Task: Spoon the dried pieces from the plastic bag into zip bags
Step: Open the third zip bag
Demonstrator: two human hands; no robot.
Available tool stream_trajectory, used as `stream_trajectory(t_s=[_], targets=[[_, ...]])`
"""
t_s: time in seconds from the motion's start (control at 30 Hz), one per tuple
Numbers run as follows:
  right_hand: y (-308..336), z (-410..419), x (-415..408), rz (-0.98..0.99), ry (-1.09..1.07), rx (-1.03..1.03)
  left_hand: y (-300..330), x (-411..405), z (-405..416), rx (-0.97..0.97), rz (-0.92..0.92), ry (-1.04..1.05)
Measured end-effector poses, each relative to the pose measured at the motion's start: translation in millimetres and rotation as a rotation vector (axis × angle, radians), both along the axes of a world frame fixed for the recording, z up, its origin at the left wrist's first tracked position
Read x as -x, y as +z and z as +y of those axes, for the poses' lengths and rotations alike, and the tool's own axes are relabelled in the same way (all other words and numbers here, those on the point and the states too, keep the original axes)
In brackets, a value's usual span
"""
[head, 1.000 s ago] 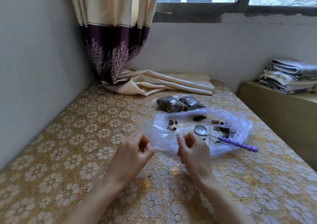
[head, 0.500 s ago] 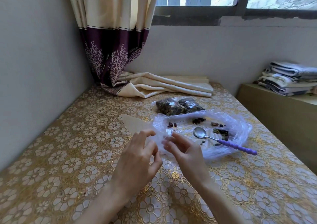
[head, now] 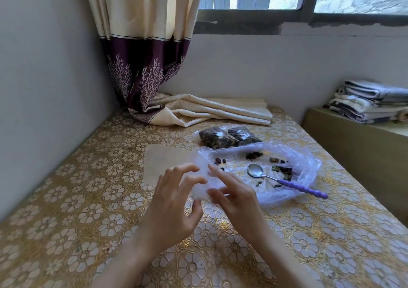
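An empty clear zip bag (head: 163,162) lies stretched to the left over the gold flowered tablecloth. My left hand (head: 174,204) and my right hand (head: 238,199) meet at its right end, fingertips on the plastic. Just beyond them a thin plastic bag (head: 304,162) is spread flat with scattered dried pieces (head: 283,170) on it. A metal spoon (head: 255,170) with a purple handle rests on that bag, bowl up and nothing in it. Two filled zip bags (head: 217,138) lie behind.
A cream and purple curtain (head: 145,71) hangs in the back left corner, its hem (head: 212,111) piled on the table. Walls close the left and far sides. To the right stands a lower cabinet (head: 353,146) with folded cloths (head: 373,102).
My hands have come together from being apart at the zip bag's edge. The zip bag now lies flatter and further to the left. The spoon has not moved.
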State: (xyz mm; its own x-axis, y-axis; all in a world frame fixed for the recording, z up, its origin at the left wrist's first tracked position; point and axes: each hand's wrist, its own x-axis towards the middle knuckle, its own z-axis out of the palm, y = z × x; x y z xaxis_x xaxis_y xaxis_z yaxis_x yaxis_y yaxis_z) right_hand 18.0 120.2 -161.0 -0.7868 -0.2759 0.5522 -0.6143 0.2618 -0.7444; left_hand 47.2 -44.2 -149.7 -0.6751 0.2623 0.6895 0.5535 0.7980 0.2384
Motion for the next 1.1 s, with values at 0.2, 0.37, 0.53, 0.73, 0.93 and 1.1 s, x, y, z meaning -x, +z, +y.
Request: stream_trajectory(t_s=[0.2, 0.37, 0.53, 0.73, 0.93, 1.1], targets=[[1.6, 0.1, -3.4, -0.224, 0.103, 0.104, -5.1, 10.5, -12.9, 0.427, -0.026, 0.130], [3.1, 0.0, -4.0, -0.404, 0.225, 0.246, -5.3, 10.3, -13.4, 0.444, -0.003, 0.096], [1.9, -1.6, -4.1, -0.242, 0.079, 0.143, -10.1, 11.4, -7.4, 0.408, 0.018, 0.061], [4.0, -3.4, -6.1, -0.168, 0.111, 0.046, -10.9, 12.7, -4.1, 0.358, 0.036, 0.000], [9.3, 2.6, -5.1, -0.176, 0.134, -0.039, -8.7, 9.5, -8.3, 0.215, -0.105, -0.042], [13.5, 9.6, -4.9, -0.191, 0.138, -0.040, -2.8, 10.7, -17.1, 0.132, -0.118, -0.070]])
